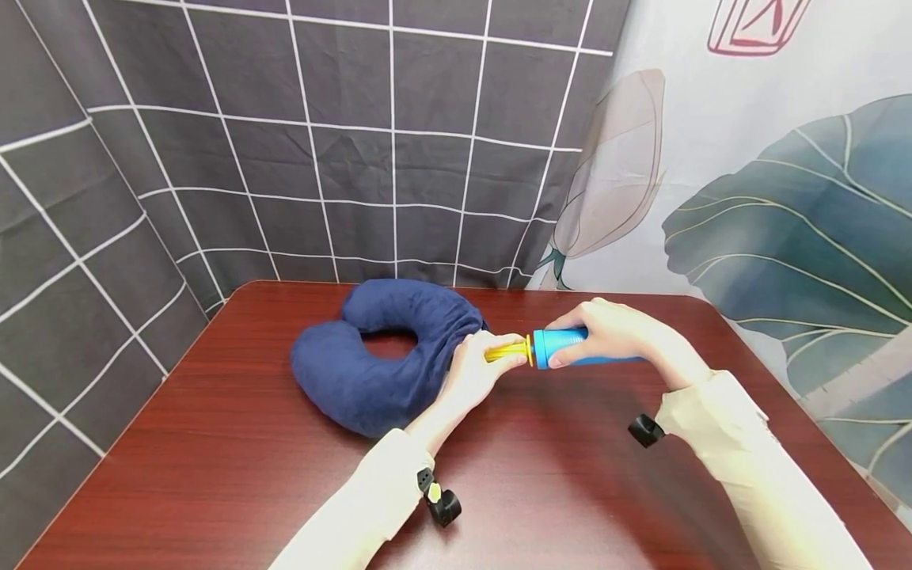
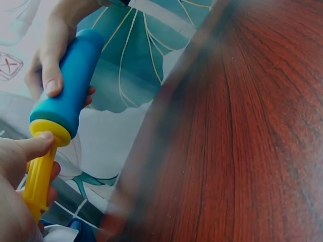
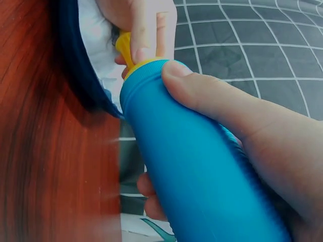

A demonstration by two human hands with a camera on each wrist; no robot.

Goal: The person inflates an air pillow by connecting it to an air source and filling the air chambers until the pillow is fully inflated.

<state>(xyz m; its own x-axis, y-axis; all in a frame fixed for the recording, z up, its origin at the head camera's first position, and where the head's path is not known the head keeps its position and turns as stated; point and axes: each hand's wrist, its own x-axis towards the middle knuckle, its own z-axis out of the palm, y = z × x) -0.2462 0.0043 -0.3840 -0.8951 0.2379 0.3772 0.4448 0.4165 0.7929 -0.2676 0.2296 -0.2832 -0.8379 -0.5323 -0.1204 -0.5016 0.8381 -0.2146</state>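
A hand pump with a blue barrel (image 1: 559, 347) and a yellow ribbed end (image 1: 507, 350) is held level above the table. My right hand (image 1: 613, 328) grips the barrel, thumb along its side near the yellow collar. The yellow part is pinched by my left hand (image 1: 473, 368), whose thumb lies against the collar (image 2: 50, 132). Just beside the left hand, the navy U-shaped neck pillow (image 1: 370, 380) lies on the table. In the right wrist view a white inner surface (image 3: 98, 55) shows at the pillow's edge behind the yellow end, whose tip is hidden by the fingers.
The reddish-brown wooden table (image 1: 214, 467) reaches back to a dark grey cloth with a white grid (image 1: 356, 158). A white cloth printed with large leaves (image 1: 784, 222) hangs at the right. Both sleeves carry small black wrist cameras (image 1: 443, 507).
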